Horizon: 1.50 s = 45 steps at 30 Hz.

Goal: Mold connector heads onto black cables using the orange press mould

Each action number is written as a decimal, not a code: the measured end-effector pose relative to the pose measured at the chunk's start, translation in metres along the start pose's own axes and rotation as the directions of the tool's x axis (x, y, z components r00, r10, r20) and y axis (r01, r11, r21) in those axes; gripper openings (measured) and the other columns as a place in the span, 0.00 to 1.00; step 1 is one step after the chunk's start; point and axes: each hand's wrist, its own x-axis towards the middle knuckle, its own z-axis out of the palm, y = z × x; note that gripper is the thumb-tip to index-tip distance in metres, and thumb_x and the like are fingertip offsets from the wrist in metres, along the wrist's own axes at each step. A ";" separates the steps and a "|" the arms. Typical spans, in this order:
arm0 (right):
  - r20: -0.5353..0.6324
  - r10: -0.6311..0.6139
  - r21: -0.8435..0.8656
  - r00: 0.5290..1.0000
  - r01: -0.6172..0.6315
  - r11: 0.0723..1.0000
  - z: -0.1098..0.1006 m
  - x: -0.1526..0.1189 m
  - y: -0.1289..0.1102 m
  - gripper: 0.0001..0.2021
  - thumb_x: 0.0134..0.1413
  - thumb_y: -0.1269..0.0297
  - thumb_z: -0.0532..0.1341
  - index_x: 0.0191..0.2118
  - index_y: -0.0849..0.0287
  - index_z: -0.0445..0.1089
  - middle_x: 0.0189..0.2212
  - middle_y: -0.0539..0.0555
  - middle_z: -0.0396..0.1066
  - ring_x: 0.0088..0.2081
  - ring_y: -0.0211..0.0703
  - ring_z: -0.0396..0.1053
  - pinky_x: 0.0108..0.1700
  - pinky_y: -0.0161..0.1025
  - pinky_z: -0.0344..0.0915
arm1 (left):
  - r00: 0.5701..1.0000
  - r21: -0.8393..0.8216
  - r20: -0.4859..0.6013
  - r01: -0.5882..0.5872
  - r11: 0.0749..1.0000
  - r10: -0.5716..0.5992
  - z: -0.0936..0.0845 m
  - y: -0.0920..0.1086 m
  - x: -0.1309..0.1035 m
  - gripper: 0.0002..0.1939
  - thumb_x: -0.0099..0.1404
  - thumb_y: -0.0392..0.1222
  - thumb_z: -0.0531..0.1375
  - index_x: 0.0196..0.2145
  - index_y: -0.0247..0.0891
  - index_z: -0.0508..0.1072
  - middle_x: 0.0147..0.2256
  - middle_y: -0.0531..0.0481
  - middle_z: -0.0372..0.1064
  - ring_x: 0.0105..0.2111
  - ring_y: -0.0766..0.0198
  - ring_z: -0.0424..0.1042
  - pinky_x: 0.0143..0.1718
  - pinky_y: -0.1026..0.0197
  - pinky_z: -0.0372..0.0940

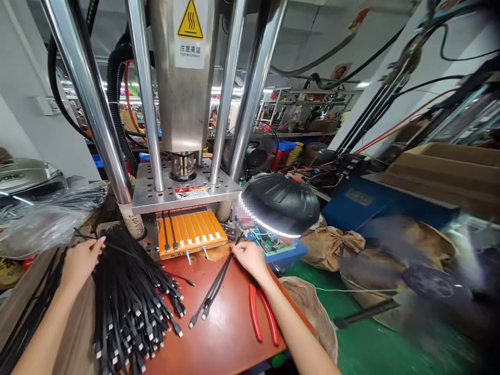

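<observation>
My left hand [81, 259] is closed in a pinch on a black cable at the top of a large bundle of black cables [130, 297]. The bundle's pale metal plugs fan toward me over the table. My right hand [250, 257] pinches a few black cables [219, 281], whose plug ends hang down to the left onto the tabletop. Between the hands sits an orange slotted mould [197, 232] under the press plate. Two black cables lie in its left slots; the other slots show white pieces at their front ends.
Red-handled pliers [255, 312] lie by my right forearm on the red-brown table [219, 344]. The press [183, 104] with steel columns bears a high-temperature label. A lit black lamp [279, 203] stands right of it, near a blue control box [273, 250]. A blurred fan [433, 284] is at right.
</observation>
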 end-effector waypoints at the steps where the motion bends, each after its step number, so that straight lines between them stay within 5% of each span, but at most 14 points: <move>1: -0.010 0.018 -0.008 1.000 -0.019 1.000 -0.001 0.001 0.001 0.20 0.62 0.53 0.52 0.29 0.58 0.74 0.31 0.58 0.75 0.40 0.51 0.73 0.40 0.38 0.64 | 0.999 -0.041 0.009 -0.030 0.999 0.031 -0.005 0.002 -0.001 0.24 0.63 0.59 0.46 0.29 0.41 0.72 0.29 0.48 0.76 0.29 0.54 0.76 0.34 0.58 0.67; 5: -0.033 0.078 -0.059 0.996 -0.080 0.995 0.001 0.003 -0.003 0.19 0.59 0.55 0.55 0.36 0.66 0.75 0.37 0.70 0.73 0.43 0.61 0.72 0.41 0.45 0.66 | 0.989 -0.160 -0.033 -0.146 0.976 0.143 -0.022 0.009 -0.006 0.20 0.62 0.61 0.51 0.30 0.45 0.73 0.29 0.57 0.77 0.35 0.57 0.77 0.36 0.63 0.67; 9: -0.033 0.088 -0.071 0.996 -0.090 0.993 0.000 0.002 -0.005 0.13 0.57 0.66 0.55 0.37 0.67 0.75 0.38 0.68 0.73 0.44 0.57 0.72 0.44 0.43 0.66 | 0.975 -0.319 -0.068 -0.222 0.921 0.211 -0.036 0.020 -0.012 0.21 0.61 0.62 0.54 0.35 0.44 0.76 0.37 0.54 0.78 0.36 0.56 0.77 0.39 0.60 0.67; 16: -0.026 0.170 -0.087 0.985 -0.172 0.981 -0.003 0.007 0.004 0.21 0.59 0.58 0.54 0.43 0.73 0.74 0.41 0.75 0.71 0.45 0.66 0.71 0.43 0.51 0.66 | 0.958 -0.464 -0.210 -0.272 0.843 0.194 -0.058 0.077 -0.048 0.22 0.59 0.60 0.58 0.39 0.40 0.77 0.33 0.49 0.78 0.35 0.55 0.77 0.41 0.57 0.70; 20: 0.021 0.143 -0.023 0.990 -0.142 0.990 -0.001 0.011 0.010 0.16 0.57 0.62 0.54 0.38 0.65 0.76 0.39 0.69 0.73 0.42 0.64 0.72 0.39 0.48 0.65 | 0.905 -0.514 -0.222 -0.425 0.745 0.363 -0.064 0.100 -0.067 0.17 0.62 0.53 0.59 0.37 0.37 0.78 0.35 0.47 0.78 0.35 0.59 0.77 0.41 0.60 0.71; 25: -0.098 0.079 0.178 0.992 -0.060 0.982 -0.005 0.003 0.020 0.20 0.59 0.50 0.52 0.31 0.56 0.76 0.33 0.59 0.75 0.40 0.56 0.72 0.36 0.41 0.61 | 0.855 -0.518 -0.241 -0.513 0.684 0.459 -0.071 0.114 -0.084 0.14 0.63 0.50 0.60 0.39 0.39 0.79 0.35 0.48 0.78 0.33 0.61 0.78 0.38 0.62 0.73; 27: -0.151 0.086 0.451 0.985 -0.009 0.893 -0.007 0.000 0.018 0.18 0.51 0.48 0.58 0.29 0.58 0.76 0.31 0.59 0.75 0.39 0.55 0.71 0.36 0.40 0.61 | 0.839 -0.513 -0.262 -0.540 0.668 0.477 -0.075 0.120 -0.089 0.12 0.63 0.48 0.61 0.38 0.40 0.79 0.34 0.50 0.78 0.32 0.62 0.78 0.36 0.64 0.73; 30: -0.079 0.092 0.773 0.993 0.002 0.634 -0.006 0.000 0.011 0.21 0.34 0.46 0.66 0.27 0.62 0.75 0.23 0.58 0.72 0.28 0.48 0.68 0.27 0.38 0.60 | 0.823 -0.515 -0.287 -0.564 0.645 0.490 -0.083 0.130 -0.095 0.10 0.63 0.47 0.61 0.38 0.41 0.79 0.32 0.51 0.78 0.32 0.63 0.78 0.36 0.65 0.73; 33: 0.014 0.072 0.840 0.997 -0.050 0.541 -0.004 -0.001 0.003 0.28 0.29 0.42 0.67 0.30 0.64 0.73 0.17 0.52 0.66 0.17 0.36 0.57 0.18 0.33 0.51 | 0.797 -0.490 -0.310 -0.601 0.631 0.518 -0.092 0.140 -0.099 0.09 0.63 0.46 0.61 0.36 0.41 0.80 0.32 0.52 0.78 0.31 0.63 0.77 0.36 0.65 0.72; 37: 0.065 0.036 0.897 0.997 -0.074 0.435 -0.009 -0.002 -0.003 0.29 0.29 0.39 0.68 0.29 0.63 0.70 0.15 0.45 0.57 0.16 0.30 0.48 0.16 0.29 0.42 | 0.774 -0.481 -0.313 -0.629 0.610 0.551 -0.102 0.152 -0.104 0.05 0.60 0.44 0.64 0.33 0.43 0.80 0.29 0.53 0.78 0.28 0.65 0.76 0.31 0.68 0.71; 40: 0.102 -0.027 0.931 0.994 -0.086 0.355 -0.015 -0.003 -0.007 0.28 0.29 0.37 0.67 0.24 0.60 0.64 0.15 0.42 0.50 0.16 0.29 0.46 0.16 0.27 0.40 | 0.800 -0.575 -0.295 -0.586 0.572 0.523 -0.104 0.159 -0.104 0.05 0.54 0.43 0.68 0.28 0.41 0.80 0.25 0.53 0.76 0.23 0.65 0.74 0.25 0.68 0.71; 45: 0.111 -0.078 0.953 0.991 -0.085 0.290 -0.016 -0.002 -0.013 0.30 0.23 0.38 0.69 0.25 0.61 0.64 0.17 0.44 0.56 0.16 0.28 0.47 0.15 0.26 0.39 | 0.842 -0.686 -0.324 -0.523 0.506 0.431 -0.104 0.170 -0.103 0.07 0.49 0.43 0.71 0.25 0.40 0.79 0.21 0.52 0.74 0.20 0.64 0.74 0.23 0.66 0.72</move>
